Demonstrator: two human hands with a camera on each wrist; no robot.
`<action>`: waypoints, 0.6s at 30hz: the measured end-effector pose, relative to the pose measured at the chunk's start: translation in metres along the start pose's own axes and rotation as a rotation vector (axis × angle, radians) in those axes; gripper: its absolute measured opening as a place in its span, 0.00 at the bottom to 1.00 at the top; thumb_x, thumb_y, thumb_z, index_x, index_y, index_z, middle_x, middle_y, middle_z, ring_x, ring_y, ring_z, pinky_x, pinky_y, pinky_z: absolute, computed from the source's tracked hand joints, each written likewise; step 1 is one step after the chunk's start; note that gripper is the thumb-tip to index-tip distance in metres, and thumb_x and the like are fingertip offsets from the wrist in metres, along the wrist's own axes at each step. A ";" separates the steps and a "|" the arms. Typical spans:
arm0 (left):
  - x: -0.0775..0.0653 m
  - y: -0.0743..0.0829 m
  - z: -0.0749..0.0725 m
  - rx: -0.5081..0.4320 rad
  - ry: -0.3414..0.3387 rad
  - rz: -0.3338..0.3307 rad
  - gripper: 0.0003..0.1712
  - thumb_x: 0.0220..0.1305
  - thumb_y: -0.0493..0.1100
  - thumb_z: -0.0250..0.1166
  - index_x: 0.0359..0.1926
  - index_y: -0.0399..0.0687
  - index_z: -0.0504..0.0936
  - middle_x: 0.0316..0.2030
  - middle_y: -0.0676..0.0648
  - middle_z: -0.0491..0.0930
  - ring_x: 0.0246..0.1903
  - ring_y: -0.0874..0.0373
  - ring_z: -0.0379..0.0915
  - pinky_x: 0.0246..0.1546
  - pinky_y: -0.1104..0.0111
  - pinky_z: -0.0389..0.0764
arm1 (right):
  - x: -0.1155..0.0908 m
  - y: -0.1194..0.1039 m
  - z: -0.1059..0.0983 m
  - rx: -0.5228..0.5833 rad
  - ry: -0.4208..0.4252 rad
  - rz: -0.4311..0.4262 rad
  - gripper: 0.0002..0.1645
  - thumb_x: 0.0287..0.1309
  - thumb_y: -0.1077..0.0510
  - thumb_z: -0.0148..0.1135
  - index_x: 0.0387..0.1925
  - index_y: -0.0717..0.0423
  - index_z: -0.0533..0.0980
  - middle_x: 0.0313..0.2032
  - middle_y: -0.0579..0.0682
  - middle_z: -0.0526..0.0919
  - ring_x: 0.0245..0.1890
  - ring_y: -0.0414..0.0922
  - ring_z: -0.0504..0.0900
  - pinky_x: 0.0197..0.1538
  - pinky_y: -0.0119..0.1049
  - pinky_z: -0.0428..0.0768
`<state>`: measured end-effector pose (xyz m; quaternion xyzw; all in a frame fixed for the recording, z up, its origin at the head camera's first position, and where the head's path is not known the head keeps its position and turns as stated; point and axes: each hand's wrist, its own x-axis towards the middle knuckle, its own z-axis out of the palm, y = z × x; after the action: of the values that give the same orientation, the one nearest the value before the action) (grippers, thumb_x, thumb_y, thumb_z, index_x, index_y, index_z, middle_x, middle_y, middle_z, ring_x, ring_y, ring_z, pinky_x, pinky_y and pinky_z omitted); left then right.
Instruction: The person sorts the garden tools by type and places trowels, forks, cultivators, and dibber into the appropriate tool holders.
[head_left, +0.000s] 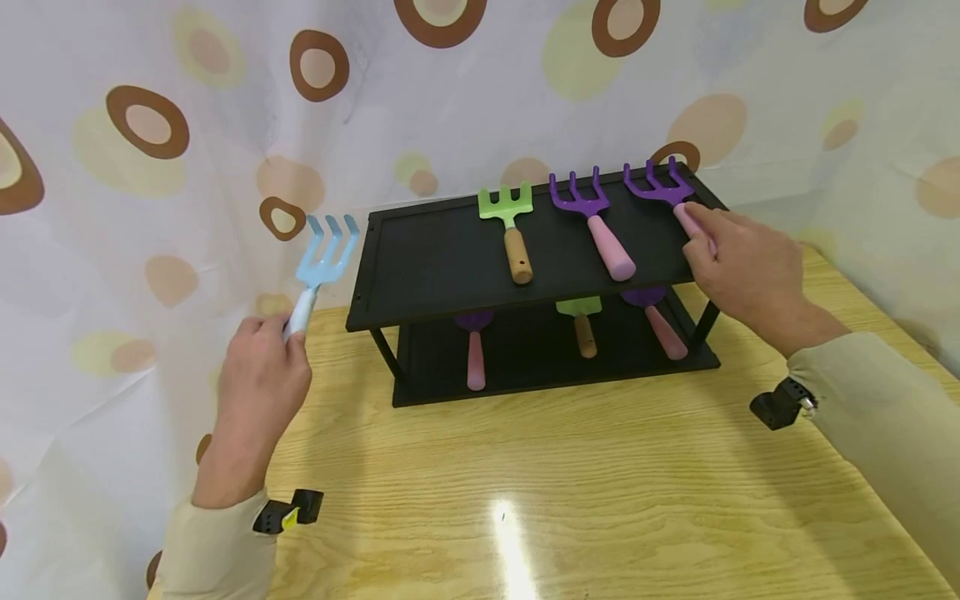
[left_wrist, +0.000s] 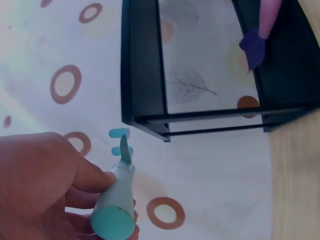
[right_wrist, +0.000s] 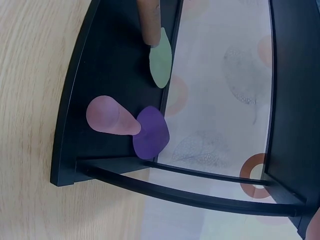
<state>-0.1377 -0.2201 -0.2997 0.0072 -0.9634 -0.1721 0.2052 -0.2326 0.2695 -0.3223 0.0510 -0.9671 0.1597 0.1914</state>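
My left hand (head_left: pixel 262 375) grips the pale handle of a light blue hand rake (head_left: pixel 322 268), held upright off the left end of a black two-tier rack (head_left: pixel 435 250). In the left wrist view, the thumb presses along the rake's handle (left_wrist: pixel 116 197). My right hand (head_left: pixel 750 262) pinches the pink handle of a purple hand rake (head_left: pixel 663 192) at the right end of the top shelf. A second purple hand rake (head_left: pixel 609 246) and a green hand rake (head_left: pixel 517 250) with a wooden handle lie beside it. The right wrist view barely shows the right hand, at its edge.
On the lower shelf lie a green trowel (head_left: pixel 585 333) with a wooden handle and two purple trowels with pink handles, one left (head_left: pixel 476 358), one right (head_left: pixel 666 333). Their blades are partly hidden. The rack stands on a wooden table (head_left: pixel 600 467) before a patterned curtain (head_left: pixel 465 100).
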 end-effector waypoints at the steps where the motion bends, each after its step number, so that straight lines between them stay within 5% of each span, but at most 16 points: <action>1: 0.001 0.003 -0.001 0.004 -0.001 0.002 0.19 0.71 0.34 0.53 0.56 0.22 0.75 0.44 0.27 0.75 0.43 0.33 0.72 0.43 0.42 0.78 | 0.000 0.000 0.000 0.001 -0.001 0.000 0.33 0.71 0.48 0.33 0.73 0.44 0.64 0.67 0.59 0.72 0.61 0.66 0.74 0.45 0.63 0.77; 18: 0.012 0.046 0.008 0.069 0.008 0.136 0.17 0.70 0.35 0.56 0.53 0.25 0.77 0.43 0.30 0.77 0.38 0.36 0.75 0.37 0.46 0.82 | 0.001 0.000 -0.001 -0.007 -0.019 0.012 0.33 0.71 0.48 0.32 0.74 0.43 0.63 0.67 0.59 0.71 0.62 0.66 0.73 0.44 0.64 0.77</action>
<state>-0.1491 -0.1751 -0.2859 -0.0505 -0.9662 -0.1246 0.2200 -0.2327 0.2697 -0.3208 0.0462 -0.9697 0.1569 0.1814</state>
